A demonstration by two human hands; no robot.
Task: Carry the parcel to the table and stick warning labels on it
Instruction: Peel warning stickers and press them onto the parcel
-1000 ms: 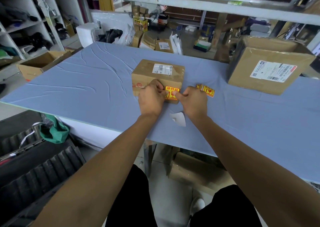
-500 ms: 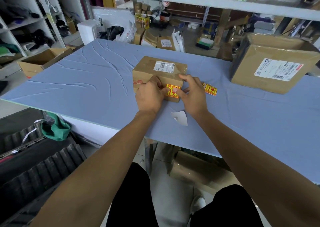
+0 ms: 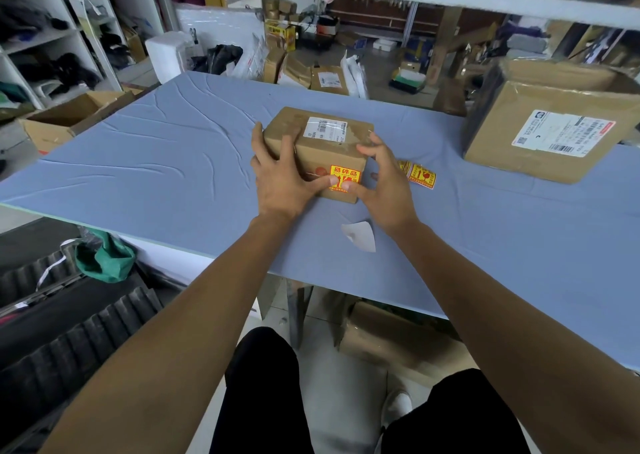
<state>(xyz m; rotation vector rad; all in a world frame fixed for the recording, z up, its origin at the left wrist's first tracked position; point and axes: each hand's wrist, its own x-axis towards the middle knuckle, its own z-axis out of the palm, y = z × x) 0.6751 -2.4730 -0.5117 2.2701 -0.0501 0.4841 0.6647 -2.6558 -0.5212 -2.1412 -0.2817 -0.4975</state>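
Gripping the small brown cardboard parcel [image 3: 317, 148] on the blue-covered counter [image 3: 166, 176], both hands, left [image 3: 284, 176] and right [image 3: 384, 187], spread wide around its sides, thumbs pressing the yellow-red warning label [image 3: 346, 176] flat, likely to seat the adhesive.

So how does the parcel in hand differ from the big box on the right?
The parcel is smaller than the big box. Both hands, left and right, grip the parcel; the big box sits untouched at the table's far right. The parcel's near side carries a yellow warning label; none shows on the big box. Both are brown cardboard with white shipping labels.
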